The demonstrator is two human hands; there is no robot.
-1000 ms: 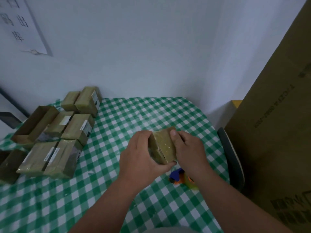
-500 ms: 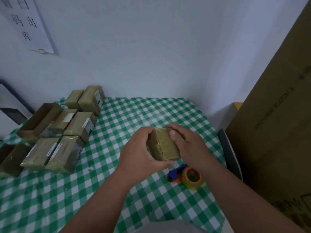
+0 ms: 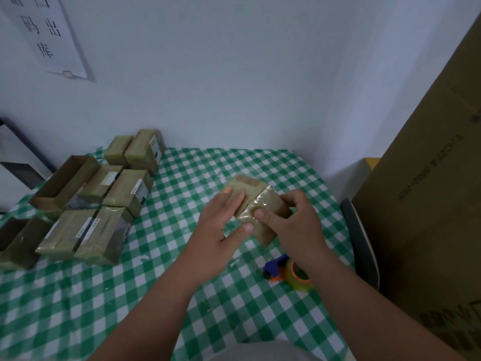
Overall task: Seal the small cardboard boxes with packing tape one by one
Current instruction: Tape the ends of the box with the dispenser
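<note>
1. A small cardboard box (image 3: 256,201), wrapped in shiny clear packing tape, is at the middle of the table, tilted, held between two bare hands.
2. The left hand (image 3: 221,227) lies against the box's left side, fingers nearly straight along its top and thumb against its near edge.
3. The right hand (image 3: 294,225) grips the box's right end, thumb pressing on the crinkled tape and fingers curled round the far side.
4. A tape dispenser (image 3: 289,273) with a blue handle, orange core and clear tape roll lies on the table just below the right wrist, apart from the box.
5. The table is covered with a green-and-white checked tablecloth (image 3: 104,295).
6. On the left stands a group of taped cardboard boxes (image 3: 104,204), several with white labels, packed side by side.
7. An open cardboard box (image 3: 63,182) sits at that group's far left.
8. A large cardboard carton (image 3: 429,204) stands upright at the right.
9. A paper sign (image 3: 46,35) with printed characters hangs on the white wall, upper left.
</note>
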